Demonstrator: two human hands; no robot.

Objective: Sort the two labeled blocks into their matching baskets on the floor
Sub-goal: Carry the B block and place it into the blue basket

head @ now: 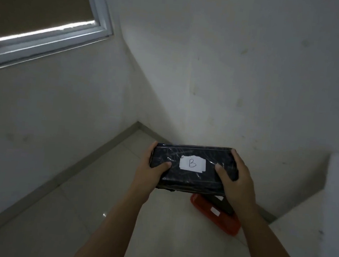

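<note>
I hold a black plastic-wrapped block [190,176] level in front of me, above the floor. A white paper label with a handwritten "B" is taped to its top face. My left hand [149,172] grips its left end and my right hand [236,181] grips its right end, thumbs on top. Below and behind my right forearm an orange basket [218,217] with a small white label stands on the floor. Something dark lies in it, mostly hidden by my arm.
I face a room corner of white walls [233,72] with a grey skirting along the tiled floor [93,204]. A window [41,10] with a white frame is high on the left wall. A white ledge [324,197] juts out at the right.
</note>
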